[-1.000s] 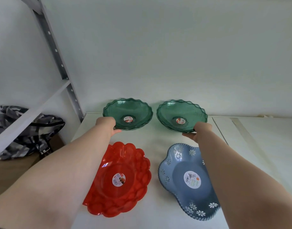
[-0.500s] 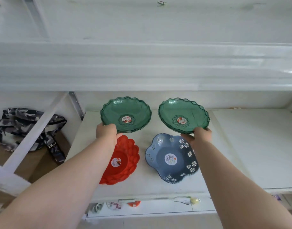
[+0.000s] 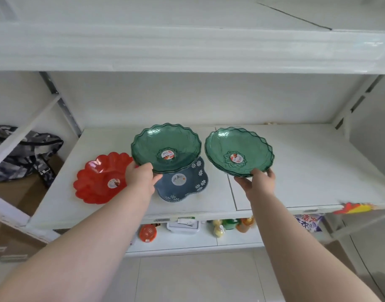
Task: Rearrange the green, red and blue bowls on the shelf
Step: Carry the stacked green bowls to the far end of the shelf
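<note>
Two translucent green scalloped bowls are held up, tilted toward me, above the white shelf (image 3: 296,171). My left hand (image 3: 140,176) grips the near rim of the left green bowl (image 3: 165,147), which looks like a small stack. My right hand (image 3: 258,182) grips the near rim of the right green bowl (image 3: 238,151), also layered. A red flower-shaped bowl (image 3: 100,177) rests on the shelf at the left. The blue bowl with white flowers (image 3: 183,184) sits on the shelf, partly hidden under the left green bowl.
A white shelf board (image 3: 187,46) runs overhead. The lower shelf (image 3: 187,240) carries a white box, an orange item and small bottles. A camouflage bag (image 3: 23,153) lies at the far left. A slanted shelf post (image 3: 63,105) stands at the back left.
Both green bowls have come up off the shelf and toward me in my hands. The view has pulled back, showing the shelf front and the lower shelf.
</note>
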